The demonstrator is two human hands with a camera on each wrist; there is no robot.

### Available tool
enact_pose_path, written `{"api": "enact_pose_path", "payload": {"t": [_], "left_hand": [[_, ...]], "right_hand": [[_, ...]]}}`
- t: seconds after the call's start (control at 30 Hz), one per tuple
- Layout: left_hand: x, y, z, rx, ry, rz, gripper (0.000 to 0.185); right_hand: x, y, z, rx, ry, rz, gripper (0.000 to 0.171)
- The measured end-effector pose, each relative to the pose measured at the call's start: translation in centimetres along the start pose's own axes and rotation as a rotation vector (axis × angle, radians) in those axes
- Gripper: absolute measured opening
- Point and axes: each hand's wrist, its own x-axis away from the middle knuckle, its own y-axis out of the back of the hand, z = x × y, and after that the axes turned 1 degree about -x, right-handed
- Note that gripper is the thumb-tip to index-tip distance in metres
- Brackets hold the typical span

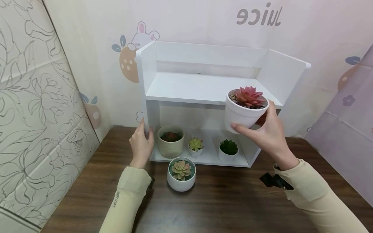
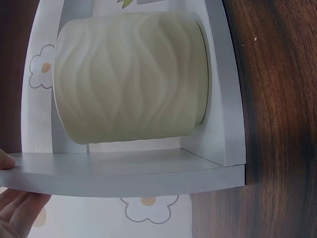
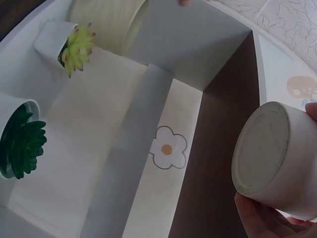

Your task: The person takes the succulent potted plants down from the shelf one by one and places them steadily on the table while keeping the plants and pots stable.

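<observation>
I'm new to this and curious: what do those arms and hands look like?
The left hand and right hand are a person's, ungloved. The left sleeve and right sleeve are long and pale cream, the left bearing dark lettering. A black piece shows at the right wrist, a smaller one at the left.

The shelf unit (image 1: 209, 53) stands along the back edge of the bench (image 1: 227, 200), the wall (image 1: 201, 19) behind it. On its lower board (image 1: 210, 145), left to right, sit the left-end pot (image 1: 171, 148) – close by the left side panel (image 1: 150, 72) – then the middle pot (image 1: 196, 149) and the right-end pot (image 1: 228, 154). The front pot (image 1: 181, 183) stands on the bench, just before the lower board's front edge, nearer the bench's left edge than its right. The left grip (image 1: 141, 142) is at the left side panel's front edge; the right grip (image 1: 271, 132) has the held pot (image 1: 242, 113) before the upper board's (image 1: 201, 87) right half – above the right-end pot.
</observation>
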Motion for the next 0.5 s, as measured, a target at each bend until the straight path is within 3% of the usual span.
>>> {"api": "enact_pose_path", "payload": {"t": [0.5], "left_hand": [[0.02, 0.07, -0.06, -0.001, 0.009, 0.007, 0.047]], "right_hand": [[0.83, -0.69, -0.54, -0.020, -0.006, 0.061, 0.100]]}}
